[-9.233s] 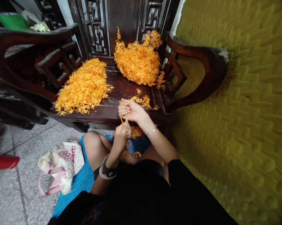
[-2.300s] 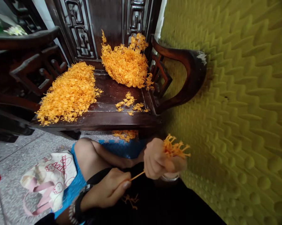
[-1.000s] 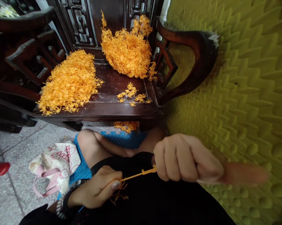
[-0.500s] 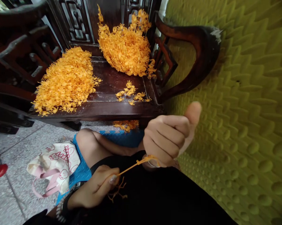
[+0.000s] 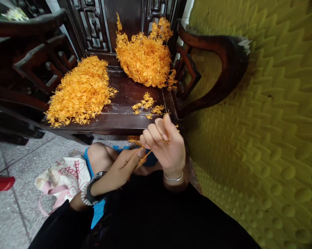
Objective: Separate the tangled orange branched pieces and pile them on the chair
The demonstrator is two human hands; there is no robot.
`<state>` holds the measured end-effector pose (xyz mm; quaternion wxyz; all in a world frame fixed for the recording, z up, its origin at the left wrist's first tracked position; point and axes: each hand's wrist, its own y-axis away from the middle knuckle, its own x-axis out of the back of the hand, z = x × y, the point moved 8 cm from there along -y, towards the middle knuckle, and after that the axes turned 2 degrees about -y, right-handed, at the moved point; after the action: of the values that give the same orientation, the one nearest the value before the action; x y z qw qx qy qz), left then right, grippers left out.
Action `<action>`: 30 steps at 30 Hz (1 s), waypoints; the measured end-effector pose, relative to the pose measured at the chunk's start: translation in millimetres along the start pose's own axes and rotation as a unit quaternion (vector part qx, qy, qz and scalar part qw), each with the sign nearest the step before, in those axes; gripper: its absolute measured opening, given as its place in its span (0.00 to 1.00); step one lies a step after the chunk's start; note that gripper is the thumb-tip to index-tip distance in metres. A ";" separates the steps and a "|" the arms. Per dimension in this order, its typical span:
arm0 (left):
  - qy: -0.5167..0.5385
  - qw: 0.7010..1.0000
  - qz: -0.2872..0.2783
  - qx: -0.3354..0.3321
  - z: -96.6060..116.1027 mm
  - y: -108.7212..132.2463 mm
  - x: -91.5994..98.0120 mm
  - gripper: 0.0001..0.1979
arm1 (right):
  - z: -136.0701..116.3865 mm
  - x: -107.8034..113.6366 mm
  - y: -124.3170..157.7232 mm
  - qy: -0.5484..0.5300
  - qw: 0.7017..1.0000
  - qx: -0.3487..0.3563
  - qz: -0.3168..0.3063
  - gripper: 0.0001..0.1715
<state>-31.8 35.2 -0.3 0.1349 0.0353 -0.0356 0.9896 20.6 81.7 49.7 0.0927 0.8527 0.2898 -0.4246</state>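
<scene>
Orange strand (image 5: 148, 154) above the lap, pinched in the left hand (image 5: 126, 164); right hand (image 5: 168, 147) curls at it, hold unclear. Looks mid-job; heaps (image 5: 80, 91) and loose bits (image 5: 146, 101) on chair (image 5: 122, 121), finished or waiting: can't tell.

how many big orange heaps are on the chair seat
2. The left heap lies along the seat on the picture's left side; the back heap sits at the rear right. Neither hand hides any part of the seat's middle.
</scene>
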 end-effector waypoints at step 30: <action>0.534 0.819 -0.209 -0.016 -9.2 -4.7 -99.9 0.28 | -46.6 2.8 33.4 0.059 0.990 0.127 0.026 0.41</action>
<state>64.9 14.0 -17.1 0.3366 -0.4947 0.0346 0.8005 72.3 74.5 73.5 -0.0233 0.8884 0.2164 -0.4042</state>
